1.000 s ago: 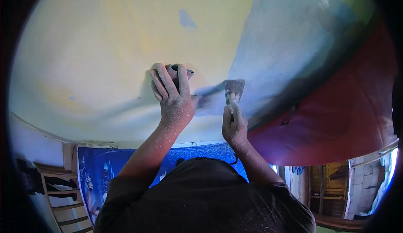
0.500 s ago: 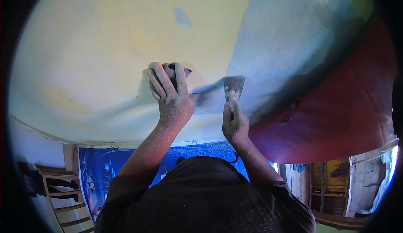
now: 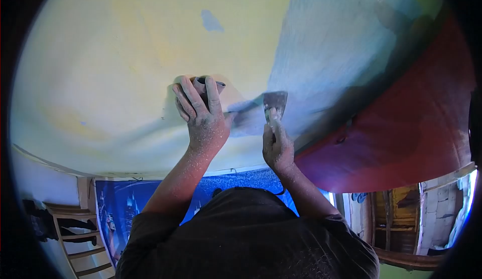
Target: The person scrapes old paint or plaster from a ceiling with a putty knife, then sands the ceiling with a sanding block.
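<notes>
My left hand (image 3: pixel 201 105), dusted with white powder, is pressed on the pale yellow painted wall (image 3: pixel 135 48). Its fingers are curled over a dark, folded piece of sandpaper (image 3: pixel 220 84), whose rolled end shows between them. To the right, my right hand (image 3: pixel 278 148) grips the handle of a putty knife (image 3: pixel 275 100), blade pointing up. That blade overlaps the edge of a bluish-grey wall area (image 3: pixel 321 48), and a shadow stretches left from it. White specks cover both forearms.
Curving away at the right is a red surface (image 3: pixel 396 128). A small blue-grey patch (image 3: pixel 212 21) marks the yellow wall higher up. Below hangs a blue city-picture sheet (image 3: pixel 125 198); a wooden ladder-like rack (image 3: pixel 78 236) with dark cloth stands at lower left.
Both hands hold the same things. The putty knife and my right hand sit slightly further left in view; the wall has shifted slightly left too. My left hand stays nearly in place.
</notes>
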Demonstrator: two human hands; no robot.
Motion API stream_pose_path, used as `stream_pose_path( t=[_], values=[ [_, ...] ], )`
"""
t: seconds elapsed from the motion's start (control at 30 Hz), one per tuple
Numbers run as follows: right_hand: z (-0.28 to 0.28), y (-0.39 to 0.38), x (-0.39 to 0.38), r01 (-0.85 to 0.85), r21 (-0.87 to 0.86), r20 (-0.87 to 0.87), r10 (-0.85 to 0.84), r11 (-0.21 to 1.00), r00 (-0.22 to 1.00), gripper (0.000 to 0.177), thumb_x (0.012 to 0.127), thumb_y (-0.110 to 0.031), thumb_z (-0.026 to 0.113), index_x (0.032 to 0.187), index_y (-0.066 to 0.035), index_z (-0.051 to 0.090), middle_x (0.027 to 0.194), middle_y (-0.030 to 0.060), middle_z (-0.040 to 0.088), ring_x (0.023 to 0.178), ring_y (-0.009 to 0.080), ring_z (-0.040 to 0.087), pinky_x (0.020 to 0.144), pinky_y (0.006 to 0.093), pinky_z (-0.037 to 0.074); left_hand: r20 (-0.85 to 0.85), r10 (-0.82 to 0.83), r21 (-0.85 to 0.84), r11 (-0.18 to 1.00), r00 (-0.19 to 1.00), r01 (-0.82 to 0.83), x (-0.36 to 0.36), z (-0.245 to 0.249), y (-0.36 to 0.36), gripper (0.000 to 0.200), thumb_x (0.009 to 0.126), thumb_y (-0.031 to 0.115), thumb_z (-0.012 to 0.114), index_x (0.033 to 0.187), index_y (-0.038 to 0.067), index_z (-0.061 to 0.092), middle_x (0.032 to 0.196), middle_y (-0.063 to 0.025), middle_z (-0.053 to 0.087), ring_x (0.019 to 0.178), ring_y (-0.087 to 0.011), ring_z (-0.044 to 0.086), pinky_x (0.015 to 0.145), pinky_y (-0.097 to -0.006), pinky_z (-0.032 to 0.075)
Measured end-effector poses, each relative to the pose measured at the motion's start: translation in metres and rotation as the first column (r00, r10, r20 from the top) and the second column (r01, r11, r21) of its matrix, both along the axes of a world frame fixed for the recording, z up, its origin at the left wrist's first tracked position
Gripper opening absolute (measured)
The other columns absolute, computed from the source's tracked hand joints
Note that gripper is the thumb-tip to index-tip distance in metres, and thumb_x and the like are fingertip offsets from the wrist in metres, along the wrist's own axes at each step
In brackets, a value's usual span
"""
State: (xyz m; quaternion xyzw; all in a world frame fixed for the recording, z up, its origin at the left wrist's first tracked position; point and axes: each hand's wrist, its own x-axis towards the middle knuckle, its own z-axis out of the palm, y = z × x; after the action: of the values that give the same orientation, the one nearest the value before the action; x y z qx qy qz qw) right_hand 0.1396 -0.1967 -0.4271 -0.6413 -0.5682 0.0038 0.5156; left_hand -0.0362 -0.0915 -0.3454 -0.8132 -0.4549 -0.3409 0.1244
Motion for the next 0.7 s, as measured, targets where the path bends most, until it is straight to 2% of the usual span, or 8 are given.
stream_pose_path(
  t=[0.03, 0.13, 0.23, 0.33, 0.43, 0.53, 0.63, 0.7],
  values=[
    [-0.007, 0.001, 0.001, 0.004, 0.038, 0.044, -0.006, 0.999, 0.999, 0.057, 0.108, -0.013, 0.064, 0.163, -0.018, 0.048, 0.116, 0.0287, 0.073, 0.098, 0.0505, 0.074, 0.080, 0.0553, 0.060, 0.003, -0.003, 0.006, 1.000, 1.000, 0.003, 0.000, -0.001, 0.000, 0.133, 0.072, 0.032, 0.103, 0.168, -0.003, 0.017, 0.166, -0.0523, -0.005, 0.154, -0.0749, 0.001, 0.119, -0.0811, 0.018],
    [-0.012, -0.005, 0.001, -0.007, -0.104, -0.004, 0.007, 0.995, 1.000, 0.056, 0.108, -0.013, 0.063, 0.162, -0.017, 0.050, 0.121, 0.0288, 0.073, 0.102, 0.0501, 0.074, 0.082, 0.0544, 0.061, 0.010, 0.000, 0.002, 1.000, 1.000, 0.000, -0.001, 0.000, 0.001, 0.133, 0.072, 0.031, 0.102, 0.168, -0.003, 0.018, 0.166, -0.0526, -0.004, 0.154, -0.0752, 0.002, 0.119, -0.0811, 0.018],
    [0.008, 0.000, -0.001, -0.021, -0.016, -0.054, 0.020, 1.000, 0.998, 0.054, 0.108, -0.013, 0.064, 0.161, -0.015, 0.051, 0.123, 0.0300, 0.073, 0.103, 0.0499, 0.075, 0.084, 0.0538, 0.061, 0.009, 0.006, 0.011, 1.000, 1.000, -0.006, 0.000, -0.002, -0.001, 0.133, 0.072, 0.032, 0.102, 0.168, -0.002, 0.017, 0.166, -0.0529, -0.002, 0.153, -0.0755, 0.004, 0.119, -0.0813, 0.018],
    [0.021, 0.003, -0.003, -0.007, 0.000, -0.030, 0.007, 1.000, 1.000, 0.042, 0.108, -0.007, 0.065, 0.148, 0.003, 0.060, 0.124, 0.0350, 0.073, 0.105, 0.0435, 0.079, 0.085, 0.0433, 0.061, -0.003, 0.006, 0.020, 1.000, 1.000, -0.006, -0.001, -0.001, -0.002, 0.133, 0.073, 0.032, 0.102, 0.169, -0.002, 0.017, 0.166, -0.0530, -0.003, 0.153, -0.0756, 0.004, 0.119, -0.0815, 0.018],
    [0.006, 0.005, 0.000, 0.007, 0.049, 0.052, -0.010, 0.999, 0.999, 0.043, 0.108, -0.007, 0.065, 0.149, 0.002, 0.060, 0.120, 0.0352, 0.073, 0.101, 0.0440, 0.079, 0.083, 0.0431, 0.061, 0.002, 0.000, 0.011, 1.000, 1.000, 0.000, -0.002, -0.001, 0.002, 0.132, 0.073, 0.032, 0.102, 0.169, -0.002, 0.016, 0.166, -0.0527, -0.003, 0.153, -0.0757, 0.004, 0.118, -0.0816, 0.018],
    [0.009, -0.001, 0.001, -0.026, -0.065, -0.052, 0.023, 0.998, 0.998, 0.043, 0.108, -0.006, 0.064, 0.150, 0.003, 0.058, 0.122, 0.0350, 0.073, 0.104, 0.0453, 0.078, 0.084, 0.0445, 0.062, 0.005, 0.000, 0.028, 1.000, 1.000, -0.001, -0.003, -0.004, 0.004, 0.133, 0.073, 0.032, 0.102, 0.169, -0.002, 0.016, 0.166, -0.0526, -0.003, 0.153, -0.0761, 0.004, 0.118, -0.0818, 0.018],
    [0.019, -0.001, -0.001, -0.014, -0.103, -0.064, 0.007, 0.995, 0.998, 0.041, 0.108, -0.006, 0.065, 0.147, 0.006, 0.059, 0.124, 0.0336, 0.073, 0.107, 0.0468, 0.077, 0.085, 0.0451, 0.062, -0.002, 0.004, 0.005, 1.000, 1.000, -0.004, -0.002, -0.003, 0.000, 0.133, 0.073, 0.034, 0.102, 0.169, -0.002, 0.017, 0.166, -0.0530, -0.003, 0.153, -0.0764, 0.004, 0.118, -0.0821, 0.018],
    [0.001, 0.001, 0.003, -0.002, -0.075, 0.002, 0.002, 0.997, 1.000, 0.040, 0.107, -0.006, 0.065, 0.145, 0.006, 0.059, 0.124, 0.0327, 0.073, 0.108, 0.0470, 0.077, 0.085, 0.0452, 0.062, 0.007, 0.008, 0.007, 1.000, 1.000, -0.008, -0.002, -0.001, 0.001, 0.132, 0.072, 0.034, 0.102, 0.169, 0.000, 0.019, 0.167, -0.0518, -0.001, 0.153, -0.0760, 0.007, 0.116, -0.0821, 0.022]
  ],
)
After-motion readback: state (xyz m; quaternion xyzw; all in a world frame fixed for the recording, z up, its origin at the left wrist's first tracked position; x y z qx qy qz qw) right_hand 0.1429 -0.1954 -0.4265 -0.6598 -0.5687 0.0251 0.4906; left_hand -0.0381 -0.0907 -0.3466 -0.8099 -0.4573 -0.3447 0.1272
